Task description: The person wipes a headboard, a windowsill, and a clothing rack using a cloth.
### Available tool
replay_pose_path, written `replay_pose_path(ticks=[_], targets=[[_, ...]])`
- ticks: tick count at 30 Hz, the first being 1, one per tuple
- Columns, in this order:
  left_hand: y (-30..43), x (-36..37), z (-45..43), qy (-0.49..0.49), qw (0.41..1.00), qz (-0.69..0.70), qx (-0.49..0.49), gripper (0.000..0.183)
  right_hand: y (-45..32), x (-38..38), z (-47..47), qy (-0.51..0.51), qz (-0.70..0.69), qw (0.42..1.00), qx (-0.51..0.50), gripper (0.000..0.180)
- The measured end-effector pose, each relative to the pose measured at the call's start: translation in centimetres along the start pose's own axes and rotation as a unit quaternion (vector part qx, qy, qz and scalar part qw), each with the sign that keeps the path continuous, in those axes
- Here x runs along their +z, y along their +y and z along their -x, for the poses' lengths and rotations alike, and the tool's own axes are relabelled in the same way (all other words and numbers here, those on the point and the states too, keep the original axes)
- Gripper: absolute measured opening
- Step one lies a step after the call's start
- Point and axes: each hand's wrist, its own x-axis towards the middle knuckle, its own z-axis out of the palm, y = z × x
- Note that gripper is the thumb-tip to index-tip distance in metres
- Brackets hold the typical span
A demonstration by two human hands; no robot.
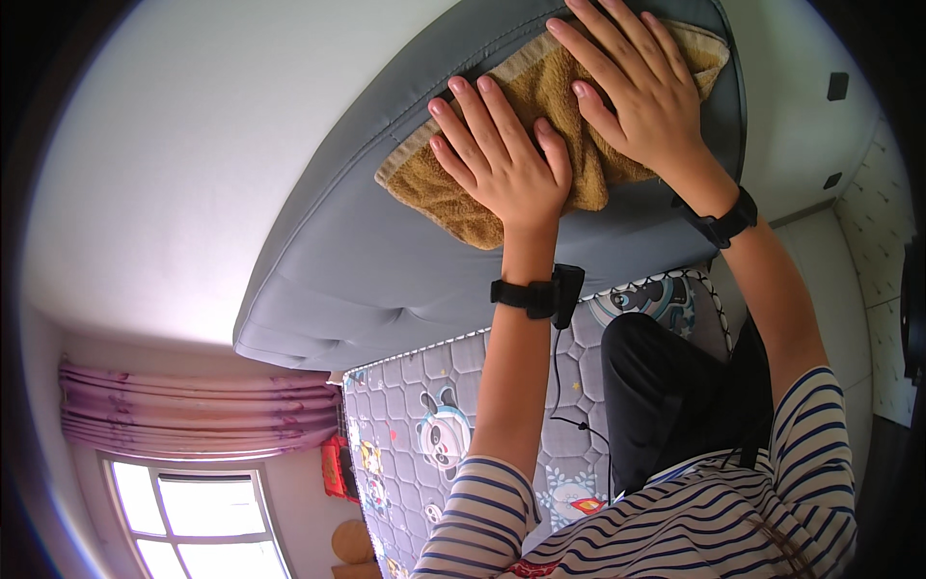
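Observation:
A brown terry towel [434,192] with a paler border lies spread and wrinkled on the grey padded headboard [325,239] of a bed, near its top edge. My left hand [506,159] rests flat on the towel's middle, fingers apart, gripping nothing. Further right, my right hand [636,94] lies on the towel too, palm down with its fingers spread and their tips near the headboard's stitched rim. The towel's right end shows beyond my right hand. The parts beneath both palms are hidden. Each wrist wears a black strap.
Below the headboard is a mattress [506,391] with a quilted panda-print cover, my knee on it. A thin black cable [555,376] hangs from the left wrist device. A pink curtain [202,416] and window [210,506] are at lower left; a white wall [181,145] stands behind the headboard.

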Motion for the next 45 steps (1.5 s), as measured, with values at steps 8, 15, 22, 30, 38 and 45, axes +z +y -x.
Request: replay_pose_path(ticks=[8, 15, 22, 30, 38, 45], targets=[[0.2, 0.1, 0.7, -0.002, 1.000, 0.001, -0.003, 0.062, -0.2, 0.0, 0.5, -0.011, -0.007, 1.000, 0.006, 0.051], [0.5, 0.4, 1.2, 0.024, 1.000, 0.010, -0.017, 0.060, -0.4, 0.0, 1.4, -0.016, 0.001, 1.000, 0.012, 0.050], [0.6, 0.3, 1.7, 0.020, 0.999, 0.016, -0.019, 0.060, -0.4, 0.4, 1.9, -0.004, -0.001, 1.000, 0.009, 0.049], [1.1, 0.4, 2.8, 0.011, 1.000, 0.015, -0.020, 0.060, -0.6, 1.7, 2.8, 0.063, -0.049, 0.996, 0.027, 0.047], [1.3, 0.2, 4.8, -0.013, 1.000, 0.021, -0.005, 0.061, -1.0, 2.2, 5.2, 0.036, -0.049, 0.997, 0.041, 0.048], [1.4, 0.2, 5.3, -0.030, 0.999, 0.021, -0.001, 0.062, -1.2, 2.4, 5.8, 0.034, -0.043, 0.997, 0.046, 0.048]])
